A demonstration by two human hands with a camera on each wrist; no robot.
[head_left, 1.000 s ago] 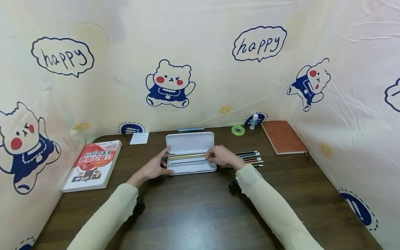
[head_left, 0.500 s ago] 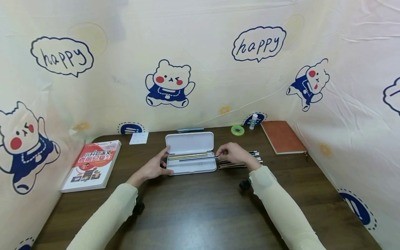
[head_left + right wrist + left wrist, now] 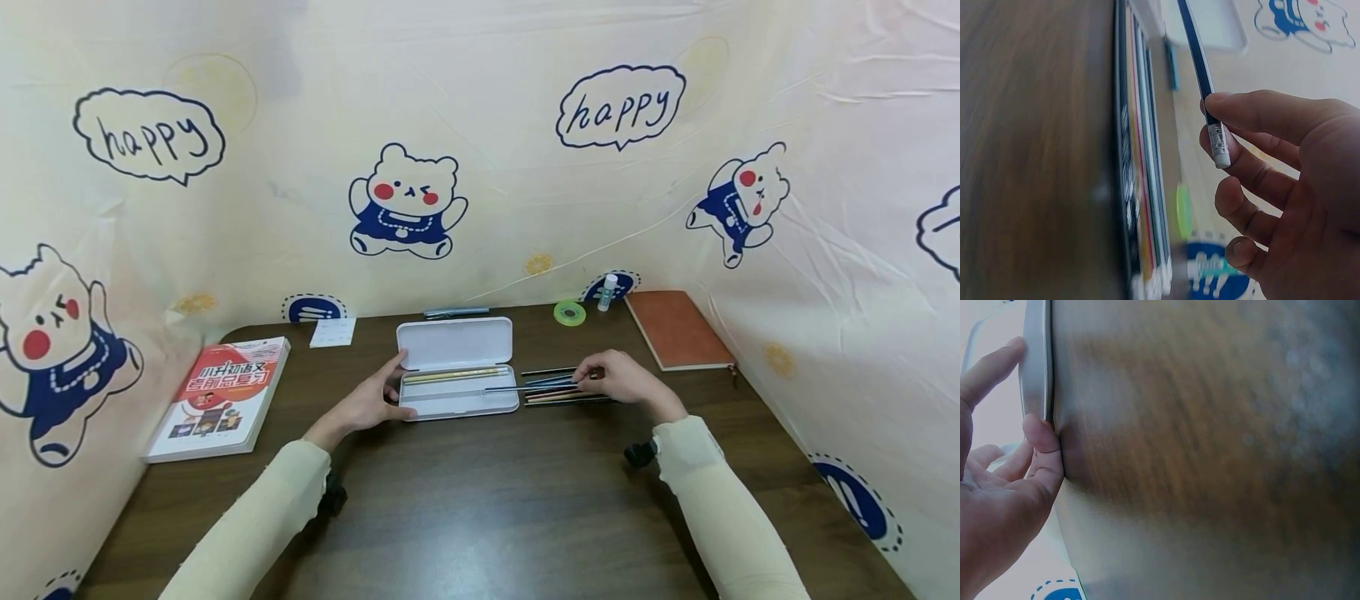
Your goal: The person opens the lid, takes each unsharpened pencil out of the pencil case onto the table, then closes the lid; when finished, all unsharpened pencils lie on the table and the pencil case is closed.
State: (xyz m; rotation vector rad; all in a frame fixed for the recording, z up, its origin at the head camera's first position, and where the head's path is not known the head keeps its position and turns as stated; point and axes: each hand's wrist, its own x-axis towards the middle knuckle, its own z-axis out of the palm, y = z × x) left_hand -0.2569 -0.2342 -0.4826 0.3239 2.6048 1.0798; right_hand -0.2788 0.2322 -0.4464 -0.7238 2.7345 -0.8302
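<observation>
An open white pencil case [image 3: 450,408] lies on the table with its lid [image 3: 455,343] tilted back. Several gold-toned pencils [image 3: 453,375] are inside along the hinge side. My left hand [image 3: 366,404] holds the case's left end, thumb at the front corner and a finger near the hinge; the left wrist view shows fingertips against the case's edge [image 3: 1036,375]. My right hand [image 3: 618,377] pinches a dark pencil [image 3: 1196,56] near its white eraser. This pencil's far end reaches over the case's right part. Below the right hand lies a row of pencils [image 3: 1141,156], partly hidden in the head view.
A thick book [image 3: 221,396] lies at the left, with a paper slip [image 3: 333,332] beyond it. Behind the case is a blue pen [image 3: 456,312]. Green tape [image 3: 570,313], a glue stick [image 3: 607,293] and a brown notebook [image 3: 681,329] sit at the back right.
My right hand has moved right from the case, drawing the dark pencil along until only its far end lies over the case. The left hand has stayed put.
</observation>
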